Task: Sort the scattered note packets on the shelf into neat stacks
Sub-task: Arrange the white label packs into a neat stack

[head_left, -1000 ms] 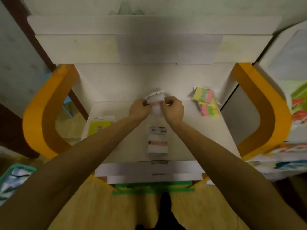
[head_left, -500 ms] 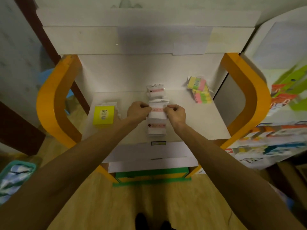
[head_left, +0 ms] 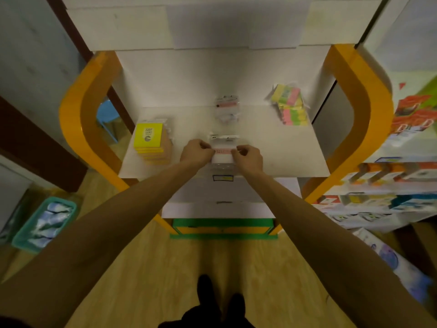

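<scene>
- The left hand point(head_left: 195, 152) and right hand point(head_left: 248, 157) sat close together at the front middle of the white shelf board point(head_left: 283, 150), each with fingers curled in a pinch on one side of a small white note packet with a pink band point(head_left: 222, 154).
- That packet appeared to lie on or just above more white packets at the shelf's front edge; I could not tell whether it was resting or lifted.
- Just behind it lay another white packet with dark print point(head_left: 223, 137), touching or nearly so.
- Further back, against the rear wall, a clear-wrapped packet with a pink strip point(head_left: 226, 107) sat apart from the front group.
- Left side: a squared stack of yellow-fronted note pads point(head_left: 149, 140), looking tidy already.
- Right rear: a loose heap of pink, green and yellow sticky-note packets point(head_left: 289, 104), tilted and uneven, apparently unsorted.
- My judgement: task part done. Yellow stack finished, white stack being built, rear white packet and coloured heap left to handle.
- A teal basket point(head_left: 45, 223) stood on the floor to the left.
</scene>
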